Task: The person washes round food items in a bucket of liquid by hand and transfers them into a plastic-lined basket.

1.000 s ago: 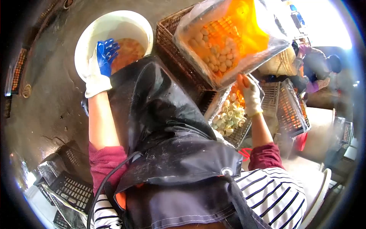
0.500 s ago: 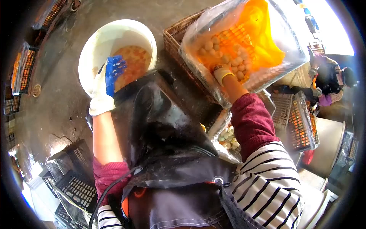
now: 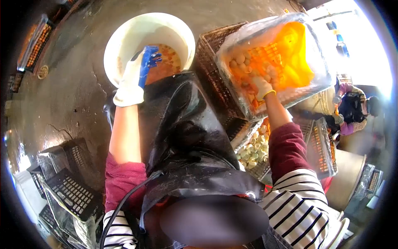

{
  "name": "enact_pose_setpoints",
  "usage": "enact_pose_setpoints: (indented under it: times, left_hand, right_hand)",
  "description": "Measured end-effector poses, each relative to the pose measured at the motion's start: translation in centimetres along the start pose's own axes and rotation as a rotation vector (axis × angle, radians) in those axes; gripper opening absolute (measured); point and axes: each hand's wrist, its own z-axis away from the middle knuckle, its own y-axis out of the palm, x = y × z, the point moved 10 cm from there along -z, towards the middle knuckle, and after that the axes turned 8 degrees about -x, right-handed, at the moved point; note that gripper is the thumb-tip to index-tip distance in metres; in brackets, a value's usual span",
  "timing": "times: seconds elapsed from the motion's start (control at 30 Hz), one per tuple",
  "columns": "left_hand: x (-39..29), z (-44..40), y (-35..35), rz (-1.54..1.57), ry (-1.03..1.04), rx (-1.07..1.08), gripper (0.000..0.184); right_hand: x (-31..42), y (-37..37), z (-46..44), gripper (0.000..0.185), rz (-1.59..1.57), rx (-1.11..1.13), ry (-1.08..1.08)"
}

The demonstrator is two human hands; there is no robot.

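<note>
Right hand (image 3: 262, 86), earlier at crate's (image 3: 320, 62) edge, now reaches inside, grip unclear; left hand (image 3: 141, 69) spread over tub (image 3: 123, 39).

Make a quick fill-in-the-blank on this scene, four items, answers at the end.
1. The left hand, over the white bucket, wears a white glove with ____ fingers.
2. The ____ is inside the plastic-lined crate.
3. The apron over the person's legs is ____ in colour.
4. Above the maroon cuffs, the black-and-white sleeves have a ____ pattern.

Missing words: blue; right hand; black; striped.
</note>
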Motion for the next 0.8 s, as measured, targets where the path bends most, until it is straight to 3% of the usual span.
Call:
enact_pose_setpoints:
  times: [0.07, 0.2, 0.27, 0.3, 0.33, 0.4, 0.43, 0.53, 0.57, 0.63, 0.73, 0.77, 0.8]
  left_hand:
    - [-1.0, 1.0, 0.7, 0.064, 0.019, 0.048, 0.039]
    - [-1.6, 0.5, 0.6, 0.089, 0.119, 0.036, 0.034]
    - [-0.4, -0.3, 1.1, 0.286, 0.098, 0.147, 0.033]
    - [-0.2, -0.4, 0.4, 0.267, 0.075, 0.090, 0.032]
    - [0.6, -0.6, 0.5, 0.364, 0.062, 0.128, 0.033]
    - [-0.5, -0.1, 0.1, 0.269, 0.057, 0.056, 0.035]
    - [1.0, -1.1, 0.2, 0.268, 0.049, 0.093, 0.033]
    - [-0.5, -0.5, 0.1, 0.223, 0.051, 0.043, 0.033]
    - [0.0, -0.8, 0.2, 0.390, 0.009, 0.062, 0.032]
    - [0.2, -1.2, 0.2, 0.349, 0.039, 0.073, 0.030]
    - [-0.6, -0.4, 0.3, 0.271, 0.039, 0.056, 0.029]
    - [-0.9, -0.1, 0.4, 0.239, 0.036, 0.048, 0.029]
    - [-1.0, -0.1, 0.4, 0.234, 0.036, 0.047, 0.028]
  right_hand:
    - [0.5, -0.8, -0.2, 0.043, -1.027, -0.050, 0.310]
    - [9.4, -7.4, -3.4, 0.032, -0.890, -0.374, -0.246]
    - [14.1, -10.8, -4.2, 0.028, -0.868, -0.519, -0.377]
    - [15.0, -11.7, -5.7, 0.025, -0.895, -0.614, -0.444]
    - [15.7, -12.1, -6.4, 0.023, -1.034, -0.619, -0.431]
    - [18.5, -12.6, -7.4, 0.019, -1.315, -0.622, -0.390]
    - [19.4, -10.9, -7.9, 0.011, -1.375, -0.532, -0.196]
    - [17.6, -7.5, -12.6, 0.039, -0.619, -0.613, -0.156]
    - [17.5, -7.7, -13.3, 0.036, -0.623, -0.605, -0.157]
    - [16.9, -7.6, -14.0, 0.029, -0.627, -0.585, -0.151]
    - [18.5, -9.3, -7.8, 0.017, -1.046, -0.426, -0.031]
    - [19.0, -9.5, -7.6, 0.014, -1.199, -0.377, -0.184]
    - [18.4, -8.9, -7.9, 0.017, -1.326, -0.369, -0.194]
